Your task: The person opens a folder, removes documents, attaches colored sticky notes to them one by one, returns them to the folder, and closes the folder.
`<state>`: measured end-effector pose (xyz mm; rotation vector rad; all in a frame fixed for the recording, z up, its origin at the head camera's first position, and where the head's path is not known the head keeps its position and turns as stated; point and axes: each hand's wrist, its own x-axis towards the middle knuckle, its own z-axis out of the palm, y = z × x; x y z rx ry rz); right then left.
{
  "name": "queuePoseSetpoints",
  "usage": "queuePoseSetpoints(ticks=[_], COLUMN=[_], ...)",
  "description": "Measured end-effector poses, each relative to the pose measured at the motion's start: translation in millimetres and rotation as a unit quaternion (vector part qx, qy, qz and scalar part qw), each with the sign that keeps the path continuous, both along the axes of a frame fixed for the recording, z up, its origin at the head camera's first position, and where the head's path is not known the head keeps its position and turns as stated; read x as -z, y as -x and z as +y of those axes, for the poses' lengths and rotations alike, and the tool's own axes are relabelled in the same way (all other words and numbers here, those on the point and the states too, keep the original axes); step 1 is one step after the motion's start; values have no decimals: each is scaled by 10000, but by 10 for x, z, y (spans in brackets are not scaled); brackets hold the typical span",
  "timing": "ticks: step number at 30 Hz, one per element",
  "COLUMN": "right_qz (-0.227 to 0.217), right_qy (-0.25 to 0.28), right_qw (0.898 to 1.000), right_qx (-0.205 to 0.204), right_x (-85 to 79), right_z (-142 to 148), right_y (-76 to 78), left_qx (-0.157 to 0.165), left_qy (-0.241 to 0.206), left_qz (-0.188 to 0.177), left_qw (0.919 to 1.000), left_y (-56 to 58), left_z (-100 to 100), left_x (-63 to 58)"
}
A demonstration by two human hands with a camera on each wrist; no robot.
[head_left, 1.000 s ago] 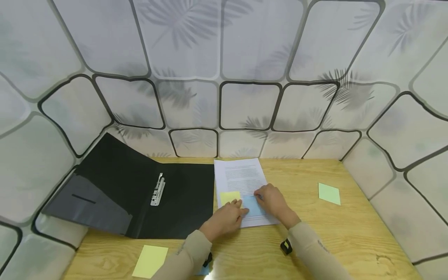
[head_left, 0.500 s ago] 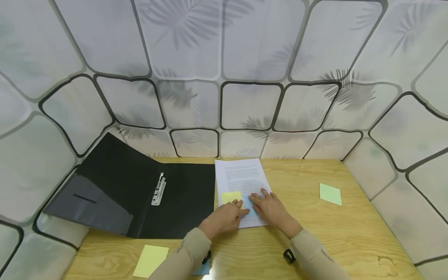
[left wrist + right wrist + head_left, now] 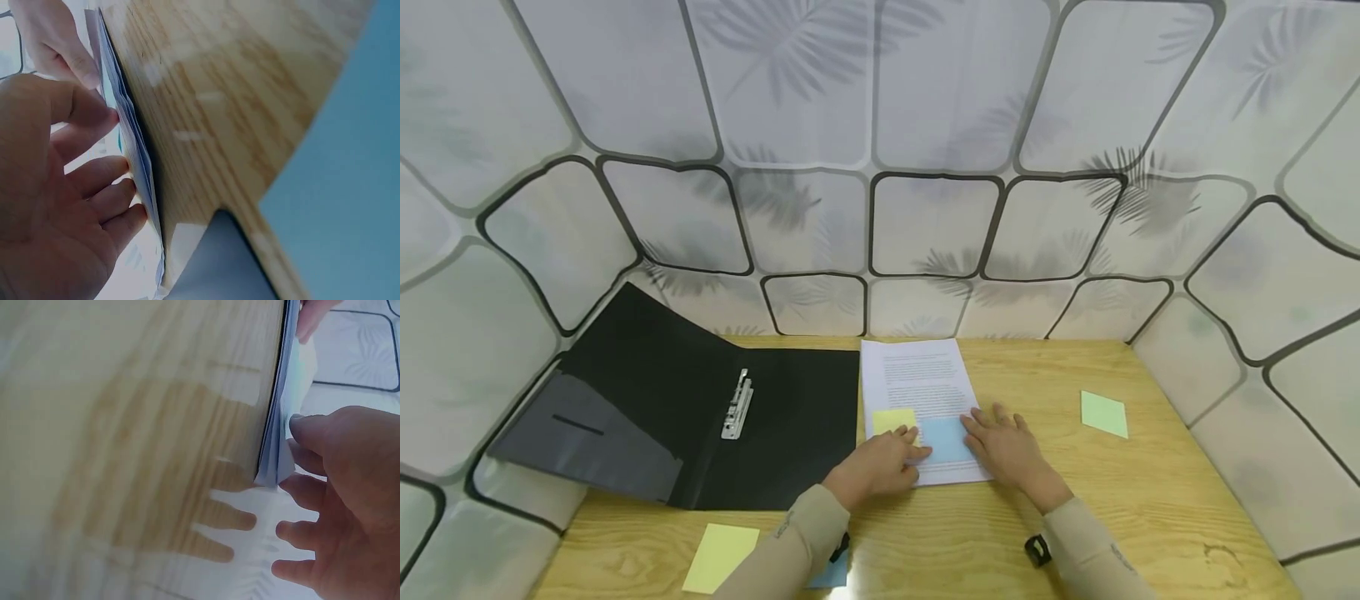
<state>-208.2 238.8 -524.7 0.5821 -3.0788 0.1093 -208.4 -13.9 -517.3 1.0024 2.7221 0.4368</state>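
A stack of printed paper sheets [image 3: 925, 371] lies on the table to the right of an open black folder [image 3: 808, 400]. On the top sheet are a yellow sticky note [image 3: 892, 418] and, beside it, a blue sticky note [image 3: 946, 442]. My left hand [image 3: 876, 467] rests on the sheet, its fingertips at the inner edges of both notes. Spread fingers of my right hand [image 3: 1011, 454] touch the blue note's right side and the edge of the paper. In the right wrist view a corner of the sheets [image 3: 275, 456] bends slightly by the right hand's fingers.
Inside the folder a metal clip [image 3: 737, 406] sits near the spine; its left cover leans up against the patterned wall covering [image 3: 940, 225]. A green note [image 3: 1104, 414] lies at right. A loose yellow note [image 3: 721, 558] and a blue one [image 3: 831, 573] lie near the front.
My right hand went from bent fingers at the blue note's right corner to lying over the note, then slid right to its edge, uncovering it. The left hand stays in place.
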Motion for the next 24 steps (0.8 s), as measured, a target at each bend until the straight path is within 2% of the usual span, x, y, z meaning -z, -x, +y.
queuePoseSetpoints(ticks=[7, 11, 17, 20, 24], right_qz=[-195, -408, -661, -625, -612], right_qy=[288, 763, 2027, 2324, 2681], right_qw=[9994, 9962, 9769, 9702, 9598], right_qx=[12, 53, 154, 290, 562], right_x=[-4, -9, -77, -166, -294], right_z=[57, 83, 179, 219, 269], right_y=[-6, 25, 99, 128, 132], left_qx=[-35, -80, -30, 3, 13], left_qy=[76, 0, -420, -736, -1348], left_qz=[-68, -86, -174, -96, 353], left_qw=[9999, 9999, 9990, 9972, 9902], left_y=[-32, -46, -23, -3, 5], left_z=[9, 19, 2, -17, -38], left_x=[22, 34, 59, 55, 60])
